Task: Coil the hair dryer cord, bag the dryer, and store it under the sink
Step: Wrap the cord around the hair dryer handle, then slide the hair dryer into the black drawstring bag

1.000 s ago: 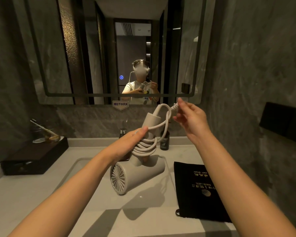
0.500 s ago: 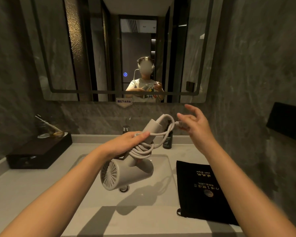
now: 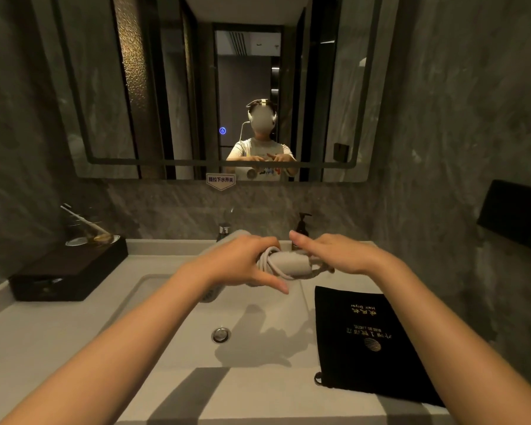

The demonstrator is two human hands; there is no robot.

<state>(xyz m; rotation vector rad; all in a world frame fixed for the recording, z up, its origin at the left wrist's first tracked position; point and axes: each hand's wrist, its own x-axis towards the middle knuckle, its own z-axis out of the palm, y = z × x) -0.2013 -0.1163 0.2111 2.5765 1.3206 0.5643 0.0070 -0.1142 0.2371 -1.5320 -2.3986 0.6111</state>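
Grey plastic hair dryer [image 3: 288, 262] sits above the sink [image 3: 154, 289], my left hand [image 3: 236, 265] wrapped round its cord-wound handle, my right hand [image 3: 334, 256] pinching the cord [image 3: 265, 266] end. Rigid body, springy cord: I'd grip over the coils before bagging in the black bag [image 3: 371, 342].

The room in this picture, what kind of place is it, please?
Most likely a hotel bathroom. A wall mirror hangs over a white sink with a drain, a pump bottle stands behind, and a black bag printed "Hair Dryer" lies on the counter.
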